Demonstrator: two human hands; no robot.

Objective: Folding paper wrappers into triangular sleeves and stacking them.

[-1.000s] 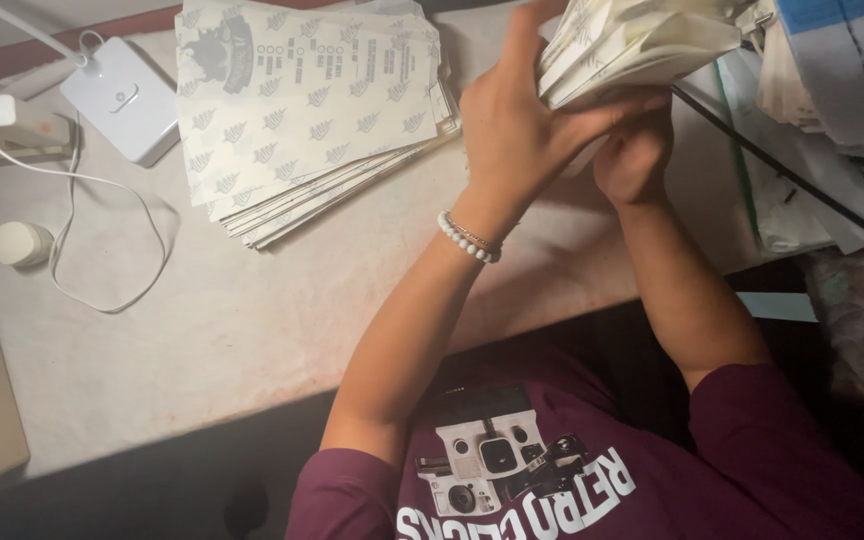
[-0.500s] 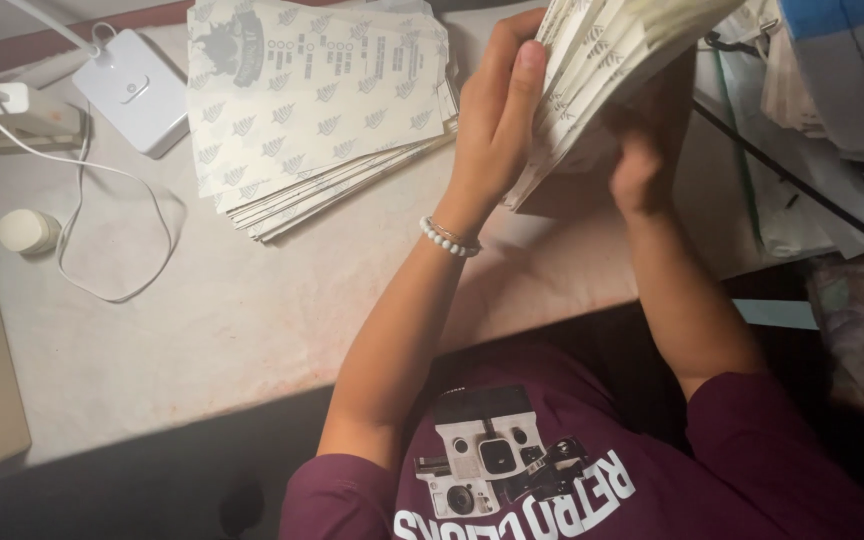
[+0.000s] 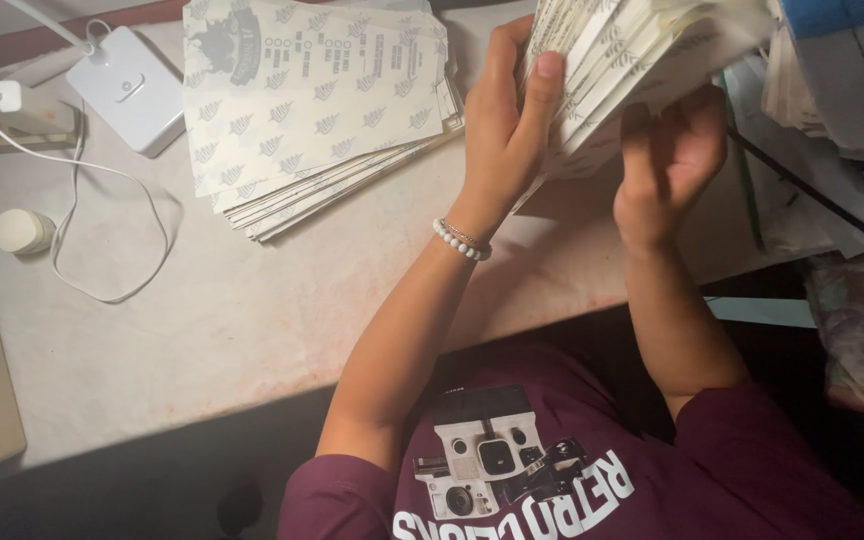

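My left hand (image 3: 502,120) grips a thick bundle of printed paper bags (image 3: 642,55), thumb on top, held tilted above the table's right part. My right hand (image 3: 667,160) is under the bundle's lower edge, fingers curled up against the sheets. A white bead bracelet (image 3: 460,240) circles my left wrist. A second, fanned stack of the same leaf-patterned paper bags (image 3: 312,100) lies flat on the pale table (image 3: 202,330) to the left of my hands.
A white box-shaped device (image 3: 127,90) with a cord (image 3: 117,240) sits at the back left, beside a white plug block (image 3: 17,105). A small white round cap (image 3: 20,230) lies near the left edge. Stacked papers and a dark rack (image 3: 832,110) crowd the right side.
The bundle has tipped and fanned out more toward the upper right. My right hand has slid from behind the bundle to below its edge, fingers now showing.
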